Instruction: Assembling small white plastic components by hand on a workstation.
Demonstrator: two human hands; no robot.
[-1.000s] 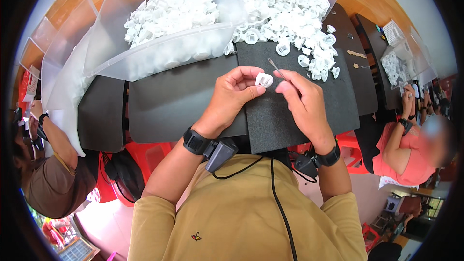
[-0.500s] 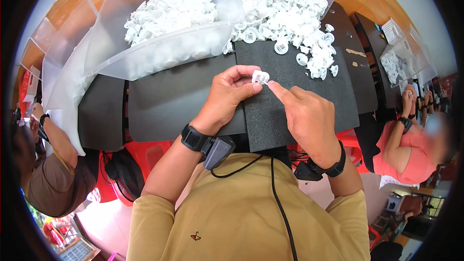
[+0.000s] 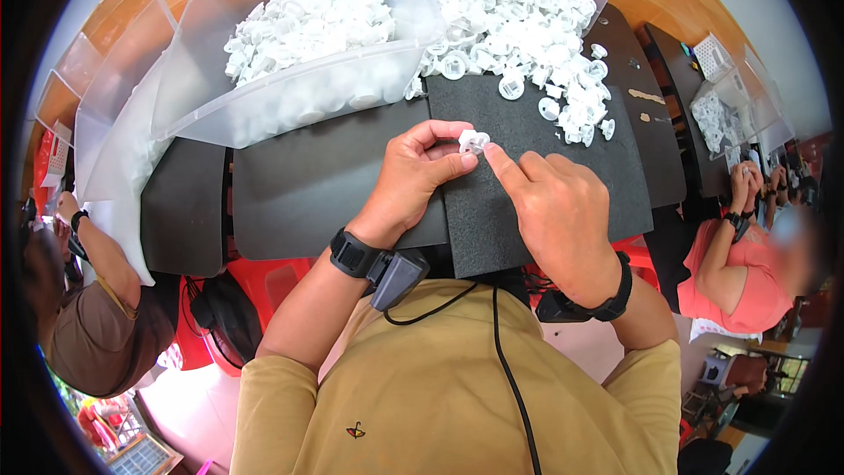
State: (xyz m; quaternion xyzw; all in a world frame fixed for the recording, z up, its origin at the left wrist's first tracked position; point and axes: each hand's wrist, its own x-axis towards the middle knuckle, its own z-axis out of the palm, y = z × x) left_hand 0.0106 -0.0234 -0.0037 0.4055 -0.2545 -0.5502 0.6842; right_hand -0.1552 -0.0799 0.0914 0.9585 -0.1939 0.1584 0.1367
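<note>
A small white plastic fitting (image 3: 474, 141) is pinched between the thumb and fingers of my left hand (image 3: 422, 158), just above the dark foam mat. My right hand (image 3: 558, 198) comes in from the right. Its index fingertip touches the fitting's right side while the other fingers are curled under, and its thumb is hidden. Whether those curled fingers hold anything is out of sight. Beyond my hands, a large heap of similar white fittings (image 3: 519, 18) spills onto the foam mat (image 3: 492, 220).
A clear plastic bin (image 3: 264, 114) with more white fittings stands on the dark table (image 3: 325, 185) at the far left. Another person in a brown top (image 3: 105, 325) sits to the left. A person in a pink top (image 3: 730, 281) works at the right, near a clear bin (image 3: 765, 101).
My right index finger has shifted slightly and the fitting has turned a little in my left hand. My right forearm has moved slightly outward. My left hand has stayed in place.
</note>
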